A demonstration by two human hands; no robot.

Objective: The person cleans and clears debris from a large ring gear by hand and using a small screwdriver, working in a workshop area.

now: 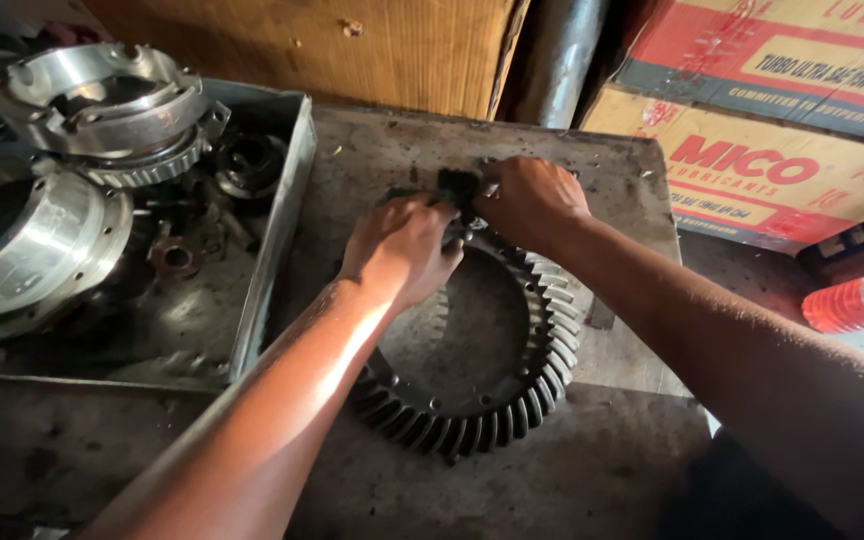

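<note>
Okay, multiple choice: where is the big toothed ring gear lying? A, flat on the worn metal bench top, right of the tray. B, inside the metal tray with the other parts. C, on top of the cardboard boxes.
A: the ring gear lies flat on the bench top, outside the metal tray, with both hands at its far edge.

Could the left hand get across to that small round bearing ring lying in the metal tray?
Probably yes. The left hand rests on the ring gear, and the bearing ring lies to its left in the tray. Only the tray's low wall stands between; nothing covers the ring.
</note>
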